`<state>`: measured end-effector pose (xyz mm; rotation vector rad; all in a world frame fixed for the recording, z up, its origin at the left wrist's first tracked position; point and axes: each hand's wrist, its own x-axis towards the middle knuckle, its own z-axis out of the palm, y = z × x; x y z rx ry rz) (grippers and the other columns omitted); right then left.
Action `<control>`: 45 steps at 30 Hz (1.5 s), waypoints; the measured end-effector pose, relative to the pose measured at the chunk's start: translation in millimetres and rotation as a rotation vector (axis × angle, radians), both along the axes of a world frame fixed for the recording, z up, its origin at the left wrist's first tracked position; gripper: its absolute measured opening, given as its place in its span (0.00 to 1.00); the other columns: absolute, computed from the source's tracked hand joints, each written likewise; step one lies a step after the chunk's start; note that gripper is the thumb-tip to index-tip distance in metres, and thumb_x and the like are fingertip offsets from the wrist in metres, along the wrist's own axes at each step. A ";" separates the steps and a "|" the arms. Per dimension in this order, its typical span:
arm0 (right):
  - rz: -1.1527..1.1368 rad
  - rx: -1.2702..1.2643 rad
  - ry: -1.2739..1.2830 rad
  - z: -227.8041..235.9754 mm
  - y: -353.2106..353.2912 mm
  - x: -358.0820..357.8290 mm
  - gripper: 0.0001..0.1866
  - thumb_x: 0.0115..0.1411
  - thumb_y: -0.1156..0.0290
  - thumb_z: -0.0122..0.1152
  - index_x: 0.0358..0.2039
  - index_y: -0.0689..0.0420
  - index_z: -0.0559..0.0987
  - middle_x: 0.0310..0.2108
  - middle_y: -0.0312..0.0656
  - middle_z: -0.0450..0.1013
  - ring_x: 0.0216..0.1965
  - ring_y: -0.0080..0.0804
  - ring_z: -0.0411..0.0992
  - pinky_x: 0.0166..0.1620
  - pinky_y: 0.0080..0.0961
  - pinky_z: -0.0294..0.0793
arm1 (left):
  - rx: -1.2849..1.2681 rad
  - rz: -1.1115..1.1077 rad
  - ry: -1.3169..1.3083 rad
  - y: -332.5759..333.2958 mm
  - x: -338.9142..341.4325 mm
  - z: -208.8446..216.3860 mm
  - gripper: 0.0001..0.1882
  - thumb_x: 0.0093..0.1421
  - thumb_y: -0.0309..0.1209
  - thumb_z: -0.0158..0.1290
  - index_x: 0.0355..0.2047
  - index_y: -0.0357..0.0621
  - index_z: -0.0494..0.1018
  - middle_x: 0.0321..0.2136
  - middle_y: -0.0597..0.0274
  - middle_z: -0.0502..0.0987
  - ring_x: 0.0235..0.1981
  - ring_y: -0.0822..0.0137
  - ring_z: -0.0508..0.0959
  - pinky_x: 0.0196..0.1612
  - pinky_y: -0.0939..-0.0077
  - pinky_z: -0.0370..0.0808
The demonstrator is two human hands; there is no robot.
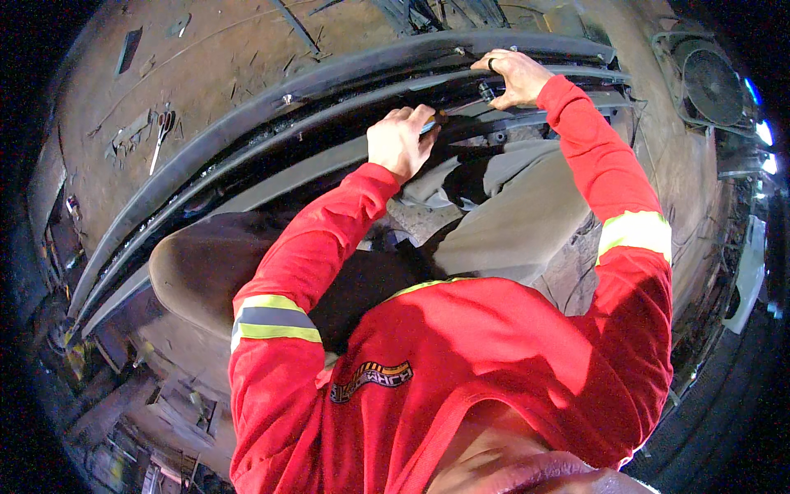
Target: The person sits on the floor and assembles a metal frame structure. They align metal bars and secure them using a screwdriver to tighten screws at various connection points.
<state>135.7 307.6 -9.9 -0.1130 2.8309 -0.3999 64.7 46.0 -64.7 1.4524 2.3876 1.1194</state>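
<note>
My left hand [401,140] is closed round the handle of what looks like a screwdriver [429,125], its end showing yellow and blue. From that fist a thin shaft points right, toward a small dark fitting [487,92]. Thumb and fingers of my right hand [520,78] curl round this fitting; what kind of part it is cannot be made out. Both hands are over long curved grey metal rails [329,90], which lie side by side across the floor beyond my legs. Black gaps or strips run between the rails.
Scissors [164,123] lie on the brown floor at the left, near dark scraps [127,136]. Thin dark bars [411,15] are heaped at the far side. A round fan [709,82] stands at the far right. Bent legs [518,214] in grey trousers are close under my arms.
</note>
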 end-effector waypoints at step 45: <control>-0.117 -0.058 0.134 -18.9 -3.6 3.6 0.29 0.29 0.67 0.72 0.36 0.59 0.74 0.35 0.45 0.72 0.40 0.45 0.71 0.45 0.35 0.70 | 0.107 0.080 -0.292 6.6 -17.6 19.7 0.15 0.45 0.34 0.61 0.33 0.44 0.73 0.25 0.49 0.78 0.28 0.51 0.79 0.33 0.64 0.76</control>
